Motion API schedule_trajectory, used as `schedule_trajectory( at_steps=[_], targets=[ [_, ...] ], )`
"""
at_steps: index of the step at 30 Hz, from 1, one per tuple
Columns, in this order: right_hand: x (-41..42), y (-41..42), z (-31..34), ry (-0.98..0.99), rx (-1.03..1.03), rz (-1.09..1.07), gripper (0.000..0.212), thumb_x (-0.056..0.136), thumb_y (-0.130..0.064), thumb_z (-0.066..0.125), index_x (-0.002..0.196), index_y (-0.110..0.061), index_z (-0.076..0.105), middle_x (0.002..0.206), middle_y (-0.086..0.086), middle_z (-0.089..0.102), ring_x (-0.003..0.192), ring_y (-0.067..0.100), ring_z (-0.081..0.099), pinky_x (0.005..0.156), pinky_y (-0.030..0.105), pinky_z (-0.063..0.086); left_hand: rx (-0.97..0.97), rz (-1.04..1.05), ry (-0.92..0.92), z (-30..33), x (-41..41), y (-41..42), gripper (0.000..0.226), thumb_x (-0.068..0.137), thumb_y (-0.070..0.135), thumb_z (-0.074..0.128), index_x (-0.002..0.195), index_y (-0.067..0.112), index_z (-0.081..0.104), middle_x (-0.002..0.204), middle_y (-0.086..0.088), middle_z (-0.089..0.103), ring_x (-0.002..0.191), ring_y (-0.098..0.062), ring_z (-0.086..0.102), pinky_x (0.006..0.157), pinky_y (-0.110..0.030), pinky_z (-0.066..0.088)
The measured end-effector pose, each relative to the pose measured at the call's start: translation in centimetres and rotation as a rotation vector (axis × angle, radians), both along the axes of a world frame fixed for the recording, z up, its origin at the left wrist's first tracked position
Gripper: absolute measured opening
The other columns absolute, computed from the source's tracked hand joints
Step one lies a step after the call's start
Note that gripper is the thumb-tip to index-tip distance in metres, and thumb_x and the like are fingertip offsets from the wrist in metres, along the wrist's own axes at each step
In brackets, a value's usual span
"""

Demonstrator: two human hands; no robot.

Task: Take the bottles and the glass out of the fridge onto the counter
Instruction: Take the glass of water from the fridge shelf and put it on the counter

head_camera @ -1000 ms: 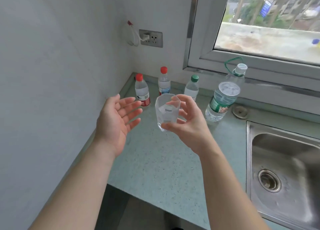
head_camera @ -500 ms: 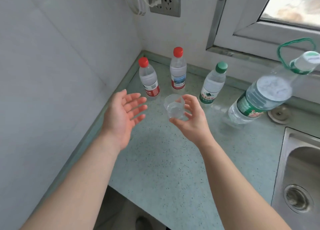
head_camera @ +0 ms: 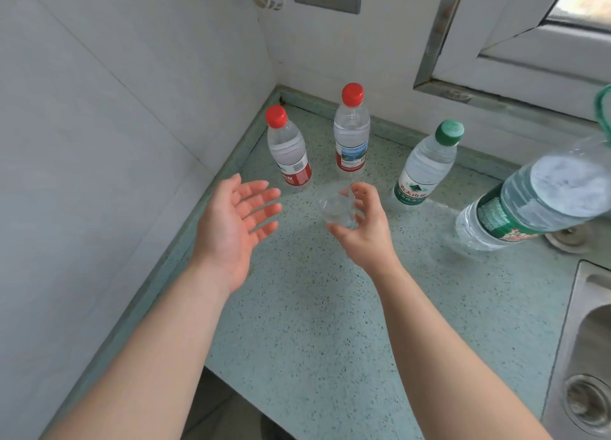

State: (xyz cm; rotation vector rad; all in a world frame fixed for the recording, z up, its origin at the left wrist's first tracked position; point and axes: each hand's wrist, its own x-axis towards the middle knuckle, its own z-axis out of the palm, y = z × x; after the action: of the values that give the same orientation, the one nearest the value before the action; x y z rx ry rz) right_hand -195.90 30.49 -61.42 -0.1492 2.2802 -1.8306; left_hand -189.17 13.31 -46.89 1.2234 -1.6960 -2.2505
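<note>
- Head view: my right hand (head_camera: pixel 362 228) curls round the glass (head_camera: pixel 337 206), low over the counter (head_camera: pixel 307 324) toward its back left corner, in front of three small bottles (head_camera: pixel 351 132); I judge this the setting-down step.
- My left hand (head_camera: pixel 233 218) hangs spread and empty, just left of the glass.
- Next I judge: lower it flat, then let go.
- I cannot tell whether the glass touches the counter; the big bottle (head_camera: pixel 535 208) is cut off at the right.

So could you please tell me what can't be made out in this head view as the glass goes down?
- Large bottle: cap cut off by the right edge.
- Glass: base hidden by the right hand; contact with the counter unclear.
- Sink: cut by the right edge.
- Fridge: out of frame.
</note>
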Motion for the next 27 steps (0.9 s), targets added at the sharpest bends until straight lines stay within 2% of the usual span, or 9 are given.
schedule_trajectory(
  at_steps=[2, 6, 10, 15, 21, 25, 27],
  targets=[
    [-0.1, -0.3, -0.3, -0.01, -0.01, -0.001, 0.066, 0.078, -0.003, 0.084, 0.124, -0.032, 0.046, 0.12, -0.025, 0.056, 0.114, -0.003, 0.059, 0.091, 0.011, 0.047, -0.001, -0.001, -0.002, -0.1, -0.1, -0.1, 0.04, 0.102, 0.042, 0.043, 0.108, 0.012, 0.068, 0.107, -0.009, 0.079, 0.088, -0.02, 0.071, 0.077, -0.035, 0.051],
    [-0.2, -0.5, -1.0, -0.021, -0.005, 0.01, 0.064, 0.078, -0.004, 0.083, 0.128, -0.027, 0.048, 0.122, -0.025, 0.058, 0.117, 0.009, 0.061, 0.092, 0.019, 0.049, 0.001, -0.01, -0.011, -0.4, -0.1, -0.1, 0.04, 0.102, 0.042, 0.042, 0.11, 0.012, 0.068, 0.108, -0.009, 0.079, 0.09, -0.02, 0.071, 0.079, -0.036, 0.051],
    [-0.3, -0.8, -1.2, -0.03, 0.005, 0.004, 0.064, 0.078, -0.003, 0.082, 0.127, -0.027, 0.049, 0.12, -0.026, 0.058, 0.114, -0.002, 0.06, 0.087, 0.009, 0.047, 0.008, -0.002, -0.017, -0.5, 0.0, -0.2, 0.041, 0.103, 0.042, 0.042, 0.111, 0.012, 0.068, 0.112, -0.011, 0.078, 0.091, -0.021, 0.071, 0.081, -0.037, 0.051],
    [-0.3, -1.5, -1.4, -0.038, 0.007, 0.004, 0.064, 0.078, -0.002, 0.08, 0.122, -0.032, 0.046, 0.118, -0.025, 0.058, 0.114, 0.002, 0.061, 0.089, 0.013, 0.047, 0.006, 0.007, -0.019, -0.6, 0.2, -0.5, 0.041, 0.102, 0.043, 0.042, 0.11, 0.012, 0.068, 0.111, -0.01, 0.079, 0.09, -0.02, 0.072, 0.081, -0.037, 0.051],
    [-0.1, -2.0, -1.7, -0.037, -0.003, 0.031, 0.063, 0.078, 0.001, 0.079, 0.122, -0.03, 0.046, 0.117, -0.025, 0.057, 0.116, 0.014, 0.061, 0.092, 0.021, 0.049, 0.012, 0.016, -0.017, -0.6, 0.4, -1.1, 0.04, 0.102, 0.043, 0.042, 0.109, 0.013, 0.068, 0.112, -0.011, 0.078, 0.089, -0.02, 0.072, 0.078, -0.036, 0.051],
    [-0.1, -2.6, -1.8, -0.069, -0.008, 0.035, 0.064, 0.079, -0.001, 0.082, 0.123, -0.031, 0.046, 0.117, -0.025, 0.057, 0.119, 0.015, 0.061, 0.087, 0.01, 0.048, 0.017, 0.021, -0.016, -0.7, 0.6, -1.5, 0.04, 0.102, 0.043, 0.042, 0.107, 0.013, 0.069, 0.11, -0.01, 0.079, 0.087, -0.02, 0.072, 0.078, -0.036, 0.051],
    [-0.2, -2.7, -1.8, -0.087, -0.009, 0.038, 0.066, 0.079, -0.003, 0.083, 0.124, -0.031, 0.044, 0.119, -0.025, 0.056, 0.123, 0.016, 0.061, 0.086, 0.01, 0.048, 0.015, 0.025, -0.016, -0.8, 0.7, -1.8, 0.04, 0.102, 0.043, 0.042, 0.107, 0.014, 0.068, 0.108, -0.009, 0.079, 0.087, -0.02, 0.072, 0.079, -0.036, 0.051]
  ],
)
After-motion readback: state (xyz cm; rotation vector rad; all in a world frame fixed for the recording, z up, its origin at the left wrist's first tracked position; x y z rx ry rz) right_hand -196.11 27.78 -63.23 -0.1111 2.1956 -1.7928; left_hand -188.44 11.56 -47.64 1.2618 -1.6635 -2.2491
